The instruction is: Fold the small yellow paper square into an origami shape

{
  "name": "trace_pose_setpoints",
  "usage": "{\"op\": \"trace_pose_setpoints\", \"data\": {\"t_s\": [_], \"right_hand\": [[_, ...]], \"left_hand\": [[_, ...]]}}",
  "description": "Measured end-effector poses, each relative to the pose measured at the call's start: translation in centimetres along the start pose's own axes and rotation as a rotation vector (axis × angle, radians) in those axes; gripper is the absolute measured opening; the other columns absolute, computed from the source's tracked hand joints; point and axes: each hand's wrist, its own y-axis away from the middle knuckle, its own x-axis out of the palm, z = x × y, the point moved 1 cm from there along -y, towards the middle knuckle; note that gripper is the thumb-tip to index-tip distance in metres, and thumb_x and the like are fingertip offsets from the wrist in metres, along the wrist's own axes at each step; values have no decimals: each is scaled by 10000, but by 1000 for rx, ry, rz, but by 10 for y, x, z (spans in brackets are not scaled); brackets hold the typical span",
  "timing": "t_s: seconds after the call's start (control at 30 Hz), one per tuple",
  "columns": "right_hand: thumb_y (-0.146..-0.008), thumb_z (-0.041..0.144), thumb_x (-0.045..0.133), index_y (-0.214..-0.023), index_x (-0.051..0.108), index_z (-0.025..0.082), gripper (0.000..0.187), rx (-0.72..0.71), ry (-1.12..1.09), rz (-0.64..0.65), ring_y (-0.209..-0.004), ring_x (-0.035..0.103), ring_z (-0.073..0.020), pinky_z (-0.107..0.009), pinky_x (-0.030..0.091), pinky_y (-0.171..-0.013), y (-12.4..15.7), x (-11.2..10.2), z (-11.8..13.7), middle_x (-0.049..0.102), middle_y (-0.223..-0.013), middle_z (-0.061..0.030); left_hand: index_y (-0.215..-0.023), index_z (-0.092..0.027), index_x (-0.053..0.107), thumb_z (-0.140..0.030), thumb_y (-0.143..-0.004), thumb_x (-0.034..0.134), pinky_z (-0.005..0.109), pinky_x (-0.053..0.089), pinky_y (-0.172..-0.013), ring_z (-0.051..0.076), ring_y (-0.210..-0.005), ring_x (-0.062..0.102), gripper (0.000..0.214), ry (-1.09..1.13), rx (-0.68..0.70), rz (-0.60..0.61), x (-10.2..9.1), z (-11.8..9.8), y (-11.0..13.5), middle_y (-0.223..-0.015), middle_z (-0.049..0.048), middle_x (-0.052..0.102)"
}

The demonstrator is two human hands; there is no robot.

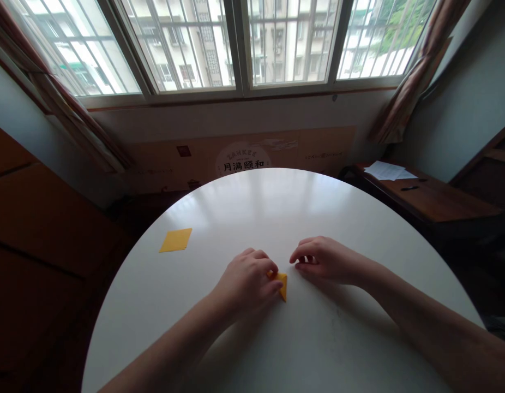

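Observation:
A small folded piece of yellow paper [283,285] rests at the middle of the white round table [277,207]. My left hand [252,275] has its thumb and fingers closed around the paper's left side, hiding part of it; a pointed corner shows to the right. Just right of the paper, my right hand [318,259] hovers close to the tabletop, fingers curved and apart from the thumb, with nothing between them. A flat square sheet of yellow paper [176,240] lies farther off on the left.
Beyond the table stands a wall with a printed cardboard panel [285,147] below a barred window. To the right, a brown wooden desk [449,199] holds white papers [387,170] and a dark pen [409,188]. Wooden cabinet doors [40,218] are at the left.

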Motion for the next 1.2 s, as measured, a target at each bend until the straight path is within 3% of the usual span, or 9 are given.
{"op": "trace_pose_setpoints", "data": {"t_s": [0.37,0.63,0.77,1.0,1.2], "right_hand": [[-867,180,623,-1009,766,222,205,-11,4,12,-777,652,-172,-263,466,-709,-1,4,1,729,-898,-36],[-915,329,614,-1058,759,244,221,-16,49,29,-786,639,-185,-268,443,-668,-1,9,21,704,-912,-50],[-868,416,673,-1109,735,254,297,41,97,34,-839,642,-220,-295,442,-683,0,11,34,704,-973,-58],[-807,288,697,-1010,725,237,211,115,97,24,-837,631,-211,-299,434,-708,-3,21,38,700,-949,-48],[-773,234,690,-938,696,212,167,172,13,1,-815,622,-210,-291,435,-693,-3,22,41,689,-868,-41]], "left_hand": [[-873,-215,728,-253,-756,726,344,475,-856,239,-947,611,124,26,-78,41,0,1,-4,-973,49,692],[-897,-215,683,-308,-889,567,303,456,-682,216,-814,641,149,-79,-192,38,-2,1,0,-915,43,691],[-881,-219,702,-278,-873,560,309,451,-679,217,-800,650,154,-87,-223,47,-9,4,1,-899,40,705],[-846,-225,712,-239,-795,611,284,446,-656,205,-789,652,114,-63,-216,54,-9,3,1,-876,25,691],[-865,-208,733,-310,-829,611,278,462,-676,209,-819,650,163,2,-198,56,-10,3,1,-888,44,683]]}}
